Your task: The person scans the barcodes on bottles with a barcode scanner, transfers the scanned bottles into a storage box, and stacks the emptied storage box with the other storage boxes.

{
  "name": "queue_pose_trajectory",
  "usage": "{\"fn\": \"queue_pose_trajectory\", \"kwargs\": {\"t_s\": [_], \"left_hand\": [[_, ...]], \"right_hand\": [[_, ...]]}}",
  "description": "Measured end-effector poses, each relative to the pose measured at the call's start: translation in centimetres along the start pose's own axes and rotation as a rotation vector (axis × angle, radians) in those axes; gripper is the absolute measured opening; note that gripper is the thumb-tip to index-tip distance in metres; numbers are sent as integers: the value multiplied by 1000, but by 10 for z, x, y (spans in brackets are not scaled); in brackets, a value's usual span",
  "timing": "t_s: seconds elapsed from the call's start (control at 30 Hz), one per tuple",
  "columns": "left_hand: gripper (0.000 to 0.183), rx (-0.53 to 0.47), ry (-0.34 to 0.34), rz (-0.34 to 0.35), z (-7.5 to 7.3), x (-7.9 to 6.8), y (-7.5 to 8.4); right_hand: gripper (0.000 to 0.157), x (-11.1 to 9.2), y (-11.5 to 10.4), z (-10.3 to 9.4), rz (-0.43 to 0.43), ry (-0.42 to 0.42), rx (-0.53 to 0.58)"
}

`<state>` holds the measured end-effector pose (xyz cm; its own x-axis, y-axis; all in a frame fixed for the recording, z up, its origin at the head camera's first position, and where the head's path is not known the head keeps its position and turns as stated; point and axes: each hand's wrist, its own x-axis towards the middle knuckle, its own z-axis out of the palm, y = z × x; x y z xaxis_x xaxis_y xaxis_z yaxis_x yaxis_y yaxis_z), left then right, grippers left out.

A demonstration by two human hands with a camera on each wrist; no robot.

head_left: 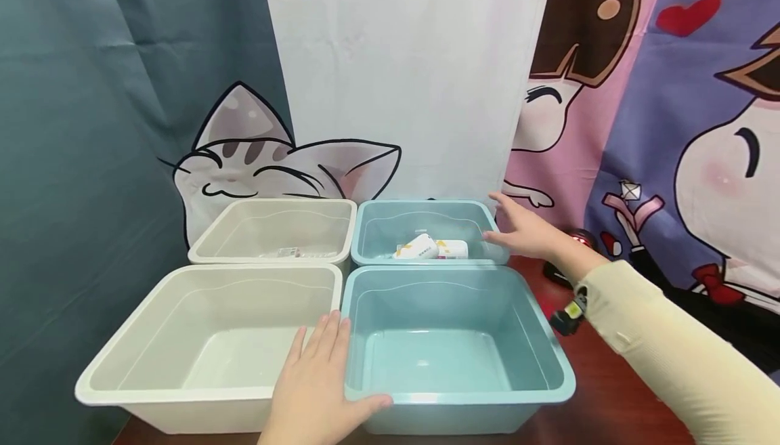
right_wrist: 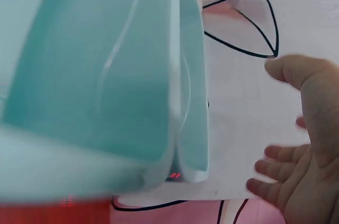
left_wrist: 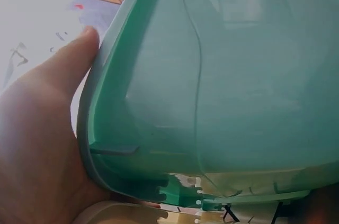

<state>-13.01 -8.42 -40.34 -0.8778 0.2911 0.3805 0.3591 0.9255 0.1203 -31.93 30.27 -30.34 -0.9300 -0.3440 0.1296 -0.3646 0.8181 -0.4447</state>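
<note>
My left hand (head_left: 319,377) lies with straight fingers over the corner where the near white basin (head_left: 183,395) meets the near blue basin (head_left: 463,397). Its thumb points right, along the blue basin's front rim. Close up in the left wrist view, the left hand (left_wrist: 42,144) is at that blue corner. My right hand (head_left: 529,228) hovers with spread fingers at the right rim of the far blue basin (head_left: 390,262). Nothing is between the fingers of the right hand (right_wrist: 310,155). Inside that basin are a tilted white container (head_left: 419,247) and another white container (head_left: 453,249), both with yellow markings.
The far white basin (head_left: 268,260) has a small clear packet (head_left: 289,252) in it. All basins stand on a dark red table (head_left: 615,384). A printed curtain (head_left: 402,72) hangs behind them. A black and red object (head_left: 557,276) stands beyond the right forearm.
</note>
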Motion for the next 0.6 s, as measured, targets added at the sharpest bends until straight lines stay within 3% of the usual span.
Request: {"fn": "queue_pose_trajectory", "kwargs": {"t_s": [0.4, 0.6], "left_hand": [[122, -25, 72, 68, 0, -6, -3], [118, -85, 49, 67, -5, -7, -3]], "right_hand": [[87, -103, 10, 8, 218, -33, 310], [82, -133, 12, 27, 364, -135, 601]]}}
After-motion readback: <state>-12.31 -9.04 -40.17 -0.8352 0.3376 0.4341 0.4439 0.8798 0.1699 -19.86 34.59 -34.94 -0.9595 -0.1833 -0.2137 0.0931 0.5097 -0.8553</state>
